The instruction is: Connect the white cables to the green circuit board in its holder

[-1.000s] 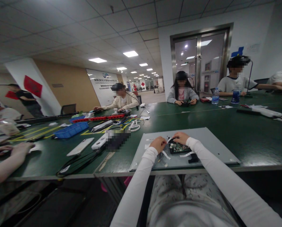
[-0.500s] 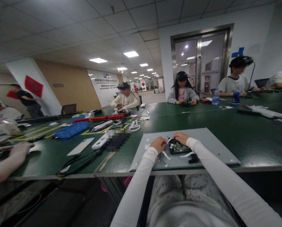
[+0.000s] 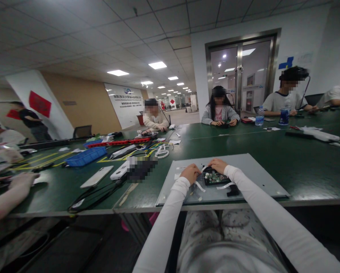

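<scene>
On a grey board [image 3: 252, 176] lies a black casing with a green circuit board [image 3: 215, 177] inside, small parts showing on it. At its upper left corner, my left hand [image 3: 191, 173] is closed in a pinch on one end of a short white strip [image 3: 204, 168]. My right hand [image 3: 218, 165] bends over the casing's upper edge, its fingertips closed at the strip's other end. A loose white ribbon [image 3: 200, 186] lies below my left hand, another white ribbon [image 3: 225, 185] at the casing's lower edge. Near my right wrist rests a small black piece [image 3: 233, 190]. Fingertip detail is too small to make out.
Left of the board are a white phone-like slab [image 3: 97, 176], a white device [image 3: 120, 170], black cables [image 3: 101, 195] and a blue tray [image 3: 86, 156]. A co-worker's hand [image 3: 23, 181] is at far left. Other people sit across the green table [image 3: 315, 167]. A water bottle [image 3: 259, 116] stands there.
My hands stay almost in place. The white strip between my fingertips is slightly shifted, with my right fingers moved a little to the left.
</scene>
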Tool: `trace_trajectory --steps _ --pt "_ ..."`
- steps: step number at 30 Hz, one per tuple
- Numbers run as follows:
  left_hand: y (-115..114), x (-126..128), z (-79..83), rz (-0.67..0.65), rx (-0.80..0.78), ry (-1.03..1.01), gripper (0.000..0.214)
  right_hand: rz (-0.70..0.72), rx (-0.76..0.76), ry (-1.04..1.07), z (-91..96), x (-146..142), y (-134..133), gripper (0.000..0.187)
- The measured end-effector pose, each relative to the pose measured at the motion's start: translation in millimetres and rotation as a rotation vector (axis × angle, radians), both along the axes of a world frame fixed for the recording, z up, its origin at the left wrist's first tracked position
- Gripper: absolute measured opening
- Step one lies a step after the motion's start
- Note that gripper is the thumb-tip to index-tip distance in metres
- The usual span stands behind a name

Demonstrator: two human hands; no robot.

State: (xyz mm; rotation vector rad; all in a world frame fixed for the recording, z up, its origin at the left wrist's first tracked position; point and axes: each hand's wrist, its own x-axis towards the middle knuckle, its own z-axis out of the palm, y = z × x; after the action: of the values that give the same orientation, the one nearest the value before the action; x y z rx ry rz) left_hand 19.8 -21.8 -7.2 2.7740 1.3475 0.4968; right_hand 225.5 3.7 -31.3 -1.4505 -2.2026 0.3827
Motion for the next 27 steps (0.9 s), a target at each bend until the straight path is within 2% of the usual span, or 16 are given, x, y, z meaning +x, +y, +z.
trace_trajectory --steps 10,16,27 --pt "-5 2 5.9 0.061 -0.01 -0.022 0.03 -0.042 -0.013 0.006 1.8 -1 -2 0.032" --pt "-7 2 8.9 0.047 -0.009 -0.045 0.029 -0.046 -0.007 0.008 7.7 -2 -9 0.032" --pt "-3 0 6.1 0.053 -0.021 -0.049 0.029 -0.013 -0.001 0.002 18.1 -3 -22 0.036"
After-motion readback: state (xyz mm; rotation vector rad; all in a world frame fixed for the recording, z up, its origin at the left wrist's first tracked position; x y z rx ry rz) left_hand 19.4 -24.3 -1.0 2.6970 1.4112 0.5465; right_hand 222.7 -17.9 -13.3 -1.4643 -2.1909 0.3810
